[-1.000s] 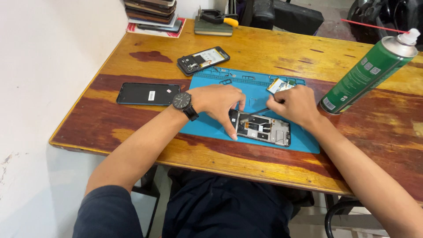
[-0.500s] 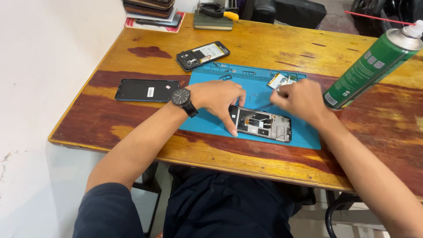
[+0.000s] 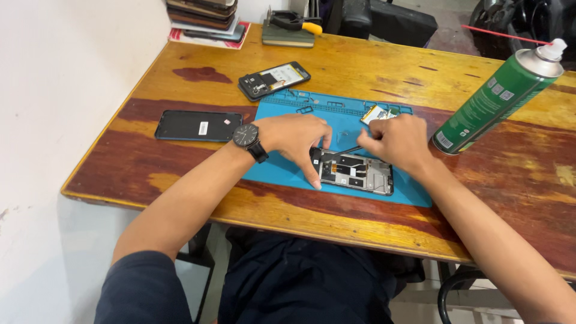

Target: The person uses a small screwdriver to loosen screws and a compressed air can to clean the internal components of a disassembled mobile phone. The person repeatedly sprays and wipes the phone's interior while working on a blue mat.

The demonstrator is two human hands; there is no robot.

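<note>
Hands meet over an opened phone (image 3: 355,172) lying on the blue mat (image 3: 282,171) — 2 of them. Left hand (image 3: 297,138) (black watch (image 3: 246,136) at the wrist) presses curled fingers on the phone's left end. Right hand (image 3: 396,141) pinches a thin tool (image 3: 350,150) angled onto the phone — beside stands a green spray can (image 3: 495,99).

Near the worktop's left edge lies a black rectangular phone screen (image 3: 198,126), dark, with a small white sticker label (image 3: 203,128) at its middle. Toward the far edge, another phone part (image 3: 274,80) lies at a slant, black-framed with a pale panel. Near the right edge stands a tall green spray can (image 3: 495,103), its printed label green with small white patches near the base.
</note>
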